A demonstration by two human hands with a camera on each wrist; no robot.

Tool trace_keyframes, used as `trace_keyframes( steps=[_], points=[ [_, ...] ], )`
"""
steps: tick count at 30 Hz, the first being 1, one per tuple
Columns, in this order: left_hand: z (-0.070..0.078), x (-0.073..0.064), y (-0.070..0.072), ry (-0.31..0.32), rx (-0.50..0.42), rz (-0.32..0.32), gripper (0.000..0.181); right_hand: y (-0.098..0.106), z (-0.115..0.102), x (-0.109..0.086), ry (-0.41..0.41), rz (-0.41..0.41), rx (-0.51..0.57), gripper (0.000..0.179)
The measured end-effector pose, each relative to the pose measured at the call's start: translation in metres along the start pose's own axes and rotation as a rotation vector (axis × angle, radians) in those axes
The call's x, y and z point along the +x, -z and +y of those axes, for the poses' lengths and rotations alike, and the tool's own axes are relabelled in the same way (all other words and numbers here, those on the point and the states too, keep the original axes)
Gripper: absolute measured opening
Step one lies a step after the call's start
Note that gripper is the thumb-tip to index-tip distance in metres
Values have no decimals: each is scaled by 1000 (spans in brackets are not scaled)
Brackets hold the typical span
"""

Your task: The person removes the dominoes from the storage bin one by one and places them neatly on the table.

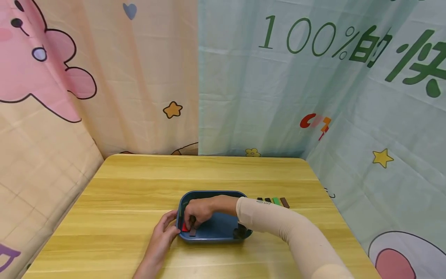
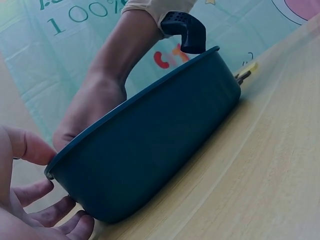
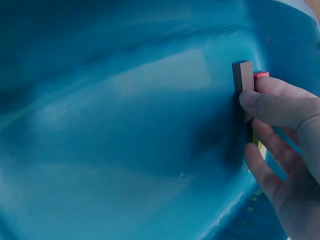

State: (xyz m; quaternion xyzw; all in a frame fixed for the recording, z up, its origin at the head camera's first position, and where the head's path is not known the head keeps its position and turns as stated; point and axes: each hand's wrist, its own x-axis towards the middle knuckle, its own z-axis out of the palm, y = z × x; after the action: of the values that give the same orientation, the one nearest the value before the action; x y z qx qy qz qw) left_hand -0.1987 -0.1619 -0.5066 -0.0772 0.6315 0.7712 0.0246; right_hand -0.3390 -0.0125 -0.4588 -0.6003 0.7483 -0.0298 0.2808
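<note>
A dark blue basin (image 1: 216, 239) stands on the wooden table. At its left end my left hand (image 1: 162, 234) grips it, thumb at the rim and the other fingertips (image 2: 57, 207) against the outer wall. My right hand (image 1: 199, 211) reaches down inside the same end. There its thumb and fingers pinch a grey-brown rectangular block (image 3: 244, 75). Right beside that block is a red block (image 3: 262, 75), partly covered by the fingers. A yellow-green piece (image 3: 257, 140) shows between the lower fingers, mostly hidden.
Behind the right forearm, several small blocks lie in a row on the table (image 1: 139, 186): dark ones, a green block (image 1: 276, 201) and a brown block (image 1: 285, 202). The forearm hides part of them. Printed curtains (image 1: 244, 97) hang along the table's back and sides.
</note>
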Motion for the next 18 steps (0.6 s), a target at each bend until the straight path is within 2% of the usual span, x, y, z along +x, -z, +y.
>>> trace_keyframes(
  steps=[6, 11, 18],
  points=[
    [-2, 0, 1, -8, -22, -12, 60, 0, -1, 4, -24, -43, -37, 12],
    [-2, -1, 1, -5, -25, -8, 60, 1, -1, 5, -23, -47, -30, 6],
    [0, -1, 1, -11, -34, -11, 60, 2, 3, 4, -5, -60, 18, 18]
  ],
)
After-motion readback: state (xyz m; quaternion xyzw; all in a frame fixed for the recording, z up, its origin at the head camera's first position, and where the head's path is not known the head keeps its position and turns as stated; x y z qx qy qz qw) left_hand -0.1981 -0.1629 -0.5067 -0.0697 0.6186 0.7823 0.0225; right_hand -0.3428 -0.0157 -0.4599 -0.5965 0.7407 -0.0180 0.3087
